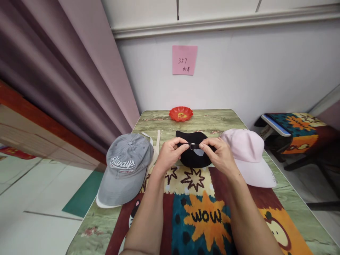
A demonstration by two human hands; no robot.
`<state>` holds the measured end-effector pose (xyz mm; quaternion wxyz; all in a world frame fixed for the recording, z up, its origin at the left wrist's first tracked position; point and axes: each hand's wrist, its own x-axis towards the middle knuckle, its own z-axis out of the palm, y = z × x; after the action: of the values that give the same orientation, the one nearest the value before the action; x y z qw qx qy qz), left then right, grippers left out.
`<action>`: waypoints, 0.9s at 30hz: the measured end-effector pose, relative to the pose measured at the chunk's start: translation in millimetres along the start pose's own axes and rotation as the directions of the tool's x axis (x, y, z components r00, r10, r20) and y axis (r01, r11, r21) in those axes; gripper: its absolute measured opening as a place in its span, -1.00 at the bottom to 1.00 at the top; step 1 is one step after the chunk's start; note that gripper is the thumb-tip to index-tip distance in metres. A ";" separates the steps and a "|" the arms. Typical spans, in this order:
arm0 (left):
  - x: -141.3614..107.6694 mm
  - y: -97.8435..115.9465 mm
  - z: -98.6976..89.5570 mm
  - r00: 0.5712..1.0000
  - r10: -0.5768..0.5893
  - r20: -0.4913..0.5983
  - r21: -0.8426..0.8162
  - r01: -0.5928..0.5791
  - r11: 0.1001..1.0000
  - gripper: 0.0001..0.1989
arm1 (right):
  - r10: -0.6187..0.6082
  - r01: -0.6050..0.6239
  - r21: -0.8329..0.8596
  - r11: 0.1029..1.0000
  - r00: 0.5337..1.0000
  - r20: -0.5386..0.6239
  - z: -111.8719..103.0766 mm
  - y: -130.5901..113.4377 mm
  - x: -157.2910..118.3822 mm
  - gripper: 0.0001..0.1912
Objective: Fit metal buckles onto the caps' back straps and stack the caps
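Note:
A black cap (196,161) rests at the middle of the table, its back strap and small metal buckle (192,146) facing me. My left hand (171,152) pinches the strap just left of the buckle. On the buckle's other side, my right hand (219,152) pinches the strap between thumb and finger. To the left lies a grey cap (129,166) with white "Always" lettering, a pale strap (157,140) beside it. A pale pink cap (245,152) sits close to my right hand, its brim toward the right.
A red scalloped dish (181,114) stands at the table's far end. A colourful "WOW" mat (191,219) covers the near part of the wood-patterned table (151,118). A pink note (184,60) is on the wall. Purple curtain (106,71) hangs left; a stool (300,124) stands right.

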<state>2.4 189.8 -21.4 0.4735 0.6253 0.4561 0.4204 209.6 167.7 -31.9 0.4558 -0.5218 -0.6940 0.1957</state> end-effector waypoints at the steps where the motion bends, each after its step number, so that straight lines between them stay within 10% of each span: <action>1: 0.6 -1.5 -0.3 1.000 0.004 -0.003 -0.002 -0.004 1.000 -0.75 | 0.001 -0.001 0.002 1.000 1.000 -0.001 0.9 0.2 0.1 -0.74; 10: 1.0 -0.9 -8.9 0.999 -0.011 -0.030 0.000 0.011 1.000 -0.71 | 0.005 -0.006 -0.002 1.000 0.995 -0.100 -18.7 12.9 0.6 -0.74; 14: 5.5 -8.3 -23.5 0.994 -0.004 -0.113 -0.006 0.004 1.000 -0.64 | 0.117 -0.153 -0.295 0.943 0.984 -0.134 -38.2 39.7 -6.0 -0.67; 18: 7.6 -20.1 -41.4 0.974 0.092 -0.208 0.315 -0.022 0.949 -0.71 | 0.185 -0.158 -0.458 0.875 0.983 0.014 -40.8 56.4 -11.4 -0.42; 23: 5.1 -31.7 -52.0 0.993 0.113 -0.033 0.697 -0.059 0.715 -0.33 | 0.099 -0.030 -0.374 0.927 0.981 0.166 -30.1 49.1 -10.5 -0.09; 27: 7.5 -37.5 -50.7 0.991 0.065 0.114 0.712 -0.127 0.691 -0.41 | 0.049 0.023 -0.335 0.942 0.977 0.205 -22.1 39.8 -7.6 -0.02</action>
<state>-50.9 212.8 -47.3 0.1874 0.7995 0.5313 0.2083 250.2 171.4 -53.6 0.2827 -0.5727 -0.7582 0.1316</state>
